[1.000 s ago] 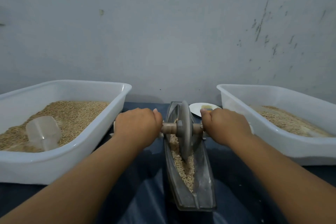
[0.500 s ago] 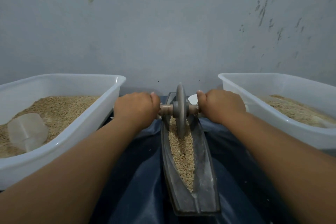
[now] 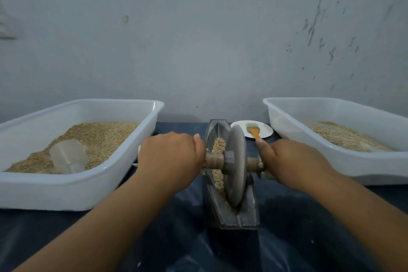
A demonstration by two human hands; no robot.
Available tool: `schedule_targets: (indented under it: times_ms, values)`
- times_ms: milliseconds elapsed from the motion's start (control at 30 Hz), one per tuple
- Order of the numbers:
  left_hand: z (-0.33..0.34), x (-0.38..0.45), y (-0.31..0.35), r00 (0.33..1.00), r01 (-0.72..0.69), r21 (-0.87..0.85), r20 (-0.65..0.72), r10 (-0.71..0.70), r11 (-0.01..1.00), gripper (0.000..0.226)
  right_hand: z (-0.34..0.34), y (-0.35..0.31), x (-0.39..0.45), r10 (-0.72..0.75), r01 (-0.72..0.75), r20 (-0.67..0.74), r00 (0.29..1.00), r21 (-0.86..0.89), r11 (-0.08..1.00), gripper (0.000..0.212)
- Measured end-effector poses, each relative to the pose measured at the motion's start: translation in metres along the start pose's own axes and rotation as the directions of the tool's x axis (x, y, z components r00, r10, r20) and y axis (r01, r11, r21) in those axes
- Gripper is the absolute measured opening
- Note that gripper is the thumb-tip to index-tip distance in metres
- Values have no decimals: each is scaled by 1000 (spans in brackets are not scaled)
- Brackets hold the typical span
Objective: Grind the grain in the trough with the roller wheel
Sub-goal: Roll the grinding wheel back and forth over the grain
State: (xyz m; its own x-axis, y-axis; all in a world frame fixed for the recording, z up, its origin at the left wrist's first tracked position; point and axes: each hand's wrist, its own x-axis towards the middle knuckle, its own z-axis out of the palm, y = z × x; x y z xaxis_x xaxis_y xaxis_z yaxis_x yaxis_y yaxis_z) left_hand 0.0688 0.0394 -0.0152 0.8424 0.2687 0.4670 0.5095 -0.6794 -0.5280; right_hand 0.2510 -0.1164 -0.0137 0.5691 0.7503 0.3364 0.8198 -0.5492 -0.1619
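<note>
1. The trough (image 3: 247,212), a narrow grey boat shape, lies lengthwise at the middle of the table (image 3: 154,238), between two white tubs; grain (image 3: 218,148) shows in its far half
2. The roller wheel (image 3: 236,165) stands upright in the trough's near half, its axle crosswise
3. The left hand (image 3: 171,157) is curled round the axle's left end; the right hand (image 3: 291,159) grips the right end
4. The left tub (image 3: 72,187) holds grain and a clear scoop (image 3: 68,155); the right tub (image 3: 344,163) holds grain too
5. Near the table's far edge, a white plate (image 3: 239,126) carries an orange brush (image 3: 254,131)
</note>
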Motion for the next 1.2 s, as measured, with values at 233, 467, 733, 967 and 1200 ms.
schedule_targets:
  times_ms: [233,467,733,967,1200]
  values:
    - [7,2,2,990,117,-86,89,-109,989,36,2,-7,9,15,-12,-90,996,31,999,44]
    - [58,58,-4,993,96,-20,75,-94,995,49,32,-1,76,65,-75,-124,990,-80,994,52]
    - [92,100,-15,984,176,11,22,-176,984,50,41,5,134,31,-52,-225,974,-92,994,56]
    - [77,86,-17,997,29,38,77,-32,999,44,40,8,102,14,-32,-130,991,-145,989,45]
    - [35,21,-11,993,-76,-5,88,76,997,60,9,-1,25,-81,69,-70,994,-162,984,52]
